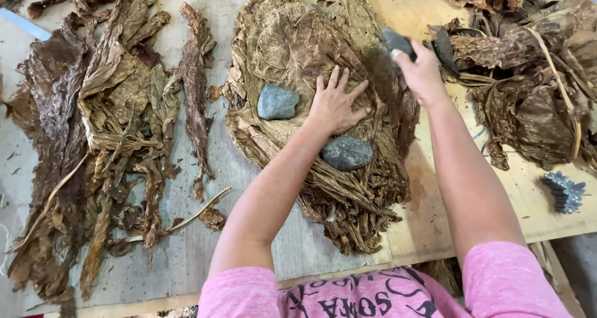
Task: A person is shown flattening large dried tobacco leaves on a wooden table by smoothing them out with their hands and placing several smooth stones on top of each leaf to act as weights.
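Head view: the person's left hand [336,103] is lying flat on the central stack of dried brown leaves [298,38], fingers [334,77] spread wide and gripping nothing, palm pressing the top leaf down. The right hand [423,72] is hovering just above the stack's right edge, its fingers closed around a dark grey stone [397,41]. The stack's long axis is running from the person's body away toward the far side of the tabletop [429,218]. From the right fingers, the bare stretch of leaf is lying to the left and slightly nearer the body, between the left fingers and the stack's right edge. The right hand is the nearer one to that spot. Two more grey stones are already resting on the stack: one [277,101] just left of the left hand, one [347,152] touching or nearly touching the left wrist. Loose leaf piles [112,125] are lying well apart to the left.
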